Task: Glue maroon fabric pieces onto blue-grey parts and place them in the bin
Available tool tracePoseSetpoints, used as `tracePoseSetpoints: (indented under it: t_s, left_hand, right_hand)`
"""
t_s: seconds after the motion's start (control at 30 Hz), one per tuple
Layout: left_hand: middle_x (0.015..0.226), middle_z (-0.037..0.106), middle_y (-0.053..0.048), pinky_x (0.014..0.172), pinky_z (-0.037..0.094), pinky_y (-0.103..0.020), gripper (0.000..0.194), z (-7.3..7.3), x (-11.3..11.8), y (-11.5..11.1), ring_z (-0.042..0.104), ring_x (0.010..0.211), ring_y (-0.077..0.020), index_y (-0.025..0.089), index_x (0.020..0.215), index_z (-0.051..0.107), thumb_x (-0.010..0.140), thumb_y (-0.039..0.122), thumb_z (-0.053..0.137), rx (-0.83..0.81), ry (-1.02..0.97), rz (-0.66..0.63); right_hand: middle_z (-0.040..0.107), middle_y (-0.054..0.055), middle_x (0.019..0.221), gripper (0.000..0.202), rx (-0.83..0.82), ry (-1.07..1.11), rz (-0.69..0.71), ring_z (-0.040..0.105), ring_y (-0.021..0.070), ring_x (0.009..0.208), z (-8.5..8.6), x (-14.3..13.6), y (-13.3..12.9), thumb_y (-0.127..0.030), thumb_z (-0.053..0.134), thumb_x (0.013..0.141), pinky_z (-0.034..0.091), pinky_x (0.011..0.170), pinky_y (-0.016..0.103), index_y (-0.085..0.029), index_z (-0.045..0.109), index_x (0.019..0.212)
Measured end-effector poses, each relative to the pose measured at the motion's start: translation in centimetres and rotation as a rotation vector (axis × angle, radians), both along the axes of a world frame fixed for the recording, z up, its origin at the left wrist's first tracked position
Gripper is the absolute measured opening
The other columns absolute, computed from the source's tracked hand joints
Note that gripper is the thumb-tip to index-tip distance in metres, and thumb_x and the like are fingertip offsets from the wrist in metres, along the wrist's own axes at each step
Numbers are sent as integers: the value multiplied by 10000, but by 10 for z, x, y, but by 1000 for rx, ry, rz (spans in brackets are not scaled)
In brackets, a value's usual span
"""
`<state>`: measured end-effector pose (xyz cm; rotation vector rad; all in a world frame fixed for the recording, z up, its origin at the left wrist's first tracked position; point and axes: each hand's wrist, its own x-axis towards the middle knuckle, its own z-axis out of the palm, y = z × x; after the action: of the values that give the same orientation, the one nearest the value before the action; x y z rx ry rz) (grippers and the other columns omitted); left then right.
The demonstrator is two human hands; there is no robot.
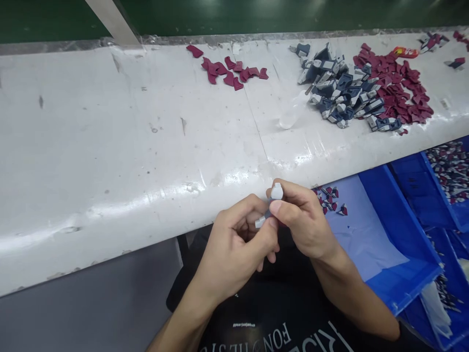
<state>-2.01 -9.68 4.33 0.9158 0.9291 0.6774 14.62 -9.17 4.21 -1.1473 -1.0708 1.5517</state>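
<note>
Between my two hands is a small grey-and-white plastic part, held just off the front edge of the table. My right hand pinches its upper end with thumb and fingers. The thumb and fingers of my left hand close on its lower end, where a white tip sticks out. A trace of dark red shows under the part, mostly hidden by my fingers. On the table, a pile of similar grey-and-white parts lies against a heap of dark red pieces.
Several loose dark red pieces lie at the table's back. A clear plastic cup-like object rests near the pile. An orange-red wrapper lies behind the red heap. Blue bins stand below the table's right edge, holding parts with red and grey.
</note>
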Motion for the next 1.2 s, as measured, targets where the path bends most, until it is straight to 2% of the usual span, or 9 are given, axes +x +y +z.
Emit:
tracePoseSetpoints:
  t_s: [0.2,0.33,0.47,0.63,0.73,0.87,1.0,1.1,1.2]
  left_hand:
    - [719,723,7,443,549,-209,169,-3,0,3,668,525,-131,229,981,679,1009,394,703,-23,-32,-28]
    - [642,681,29,435,489,-177,157,-3,3,5,626,494,-100,224,879,683,998,327,682,16,4,-36]
    - [561,617,62,393,405,-156,169,-7,5,4,529,426,-70,229,848,673,993,315,673,1,-10,7]
    - [623,646,61,360,387,-157,186,-18,3,1,567,436,-87,245,840,610,1009,320,634,-80,-53,87]
    - [629,650,59,362,412,-166,236,-20,2,0,567,432,-93,250,860,597,1041,395,642,-82,-46,48]
    - [627,648,60,374,428,-161,231,-20,1,1,560,436,-88,251,876,616,1047,400,658,-61,6,-6]
    - [658,678,40,366,440,-178,266,-21,1,1,599,470,-113,250,863,620,1040,444,659,-98,-27,-31]
    - [612,655,30,334,380,-173,338,-17,4,1,587,444,-120,240,812,616,1018,496,694,-119,26,-1]
    - [558,606,38,342,314,-148,335,-8,10,0,525,409,-94,229,767,613,1006,449,696,-120,169,45]
  right_hand:
    - [546,-65,625,313,0,39,-130,460,96,494,-8,-4,-4,-307,712,1017,424,470,243,-237,586,739]
    - [505,-66,651,318,-10,30,-134,384,94,503,-10,-4,-8,-318,699,1043,382,458,240,-236,588,757]
    - [472,-66,681,346,0,12,-112,371,94,549,-9,-2,-10,-379,699,1065,405,512,240,-231,564,782]
    - [528,-48,675,367,-44,-90,12,463,134,576,-9,6,-16,-507,767,1017,484,546,287,-246,592,826]
    - [623,-26,676,380,-40,-111,44,527,149,578,-11,10,-19,-479,798,998,544,598,327,-247,579,790]
    - [672,-21,664,362,-52,-27,40,611,156,562,-15,9,-20,-420,803,993,562,606,331,-240,569,783]
    - [696,-17,649,414,-71,109,62,702,191,576,-22,8,-21,-525,799,986,563,560,321,-244,562,796]
    - [682,-13,662,428,-45,88,31,658,186,574,-27,10,-22,-579,796,982,574,555,339,-252,587,802]
    - [576,-41,647,458,-29,46,16,552,151,565,-28,15,-22,-547,825,970,515,542,312,-252,553,748]
